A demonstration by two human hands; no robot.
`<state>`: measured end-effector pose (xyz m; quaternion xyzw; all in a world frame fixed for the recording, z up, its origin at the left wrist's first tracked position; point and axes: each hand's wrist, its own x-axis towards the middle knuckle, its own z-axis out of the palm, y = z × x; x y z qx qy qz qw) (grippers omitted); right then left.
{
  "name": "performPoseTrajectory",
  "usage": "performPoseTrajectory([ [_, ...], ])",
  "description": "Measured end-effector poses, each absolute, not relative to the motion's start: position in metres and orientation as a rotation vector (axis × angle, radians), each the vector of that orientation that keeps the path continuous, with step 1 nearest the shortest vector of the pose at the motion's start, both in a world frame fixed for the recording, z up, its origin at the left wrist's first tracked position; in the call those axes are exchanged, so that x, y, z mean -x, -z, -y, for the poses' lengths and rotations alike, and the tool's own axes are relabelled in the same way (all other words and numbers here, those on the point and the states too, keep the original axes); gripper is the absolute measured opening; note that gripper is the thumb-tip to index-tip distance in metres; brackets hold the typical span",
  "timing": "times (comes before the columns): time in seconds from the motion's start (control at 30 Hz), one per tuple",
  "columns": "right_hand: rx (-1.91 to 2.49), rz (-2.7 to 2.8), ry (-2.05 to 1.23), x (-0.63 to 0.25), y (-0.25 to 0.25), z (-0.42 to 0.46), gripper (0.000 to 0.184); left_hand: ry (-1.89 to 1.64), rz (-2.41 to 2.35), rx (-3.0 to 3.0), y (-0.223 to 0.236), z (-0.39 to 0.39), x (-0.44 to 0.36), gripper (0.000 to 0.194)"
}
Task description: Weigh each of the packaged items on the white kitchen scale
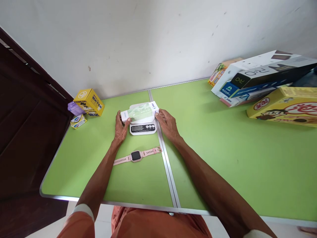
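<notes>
Past an orange sleeve, left hand and right hand, fingers half-curled, hold opposite ends of the slim box over the scale, probably light, smooth, crushable mid-length, best gripped there.

Left hand and right hand hold a box over a scale.
A pink watch lies on the green table.

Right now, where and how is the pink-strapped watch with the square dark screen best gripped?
Probably by its square case, from above with the right hand, once free, pinching the near and far edges. It lies screen up with straps running out left and right, leaving those edges free; the left forearm borders one strap.
</notes>
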<state>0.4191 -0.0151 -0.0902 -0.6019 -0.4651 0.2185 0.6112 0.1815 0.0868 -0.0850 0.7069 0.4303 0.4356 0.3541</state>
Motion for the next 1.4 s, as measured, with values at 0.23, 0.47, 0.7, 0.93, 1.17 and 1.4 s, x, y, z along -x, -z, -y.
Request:
performPoseTrajectory([
  [0.23,1.366,1.085,-0.523,-0.416,0.087,0.017,0.074,-1.109,-1.084,-1.824,0.075,-0.089,-0.180,0.081],
  [0.47,1.385,1.149,-0.451,-0.404,0.052,0.031,0.067,-1.179,-1.128,-1.799,0.048,-0.075,-0.166,0.070],
  [0.7,1.275,1.352,-0.488,-0.353,0.016,0.039,0.058,-1.303,-1.293,-1.769,0.017,-0.026,-0.093,0.081],
  [0.93,1.117,1.590,-0.787,-0.281,0.030,0.024,0.065,-1.229,-1.654,-1.676,0.021,0.014,0.006,0.083],
  [1.17,1.264,1.854,-0.870,-0.228,0.059,-0.005,0.041,-1.109,-1.824,-1.596,0.052,0.013,0.067,0.077],
  [1.4,1.381,1.981,-0.712,-0.210,0.074,-0.031,0.044,-0.947,-1.898,-1.732,0.066,-0.035,0.085,0.081],
])
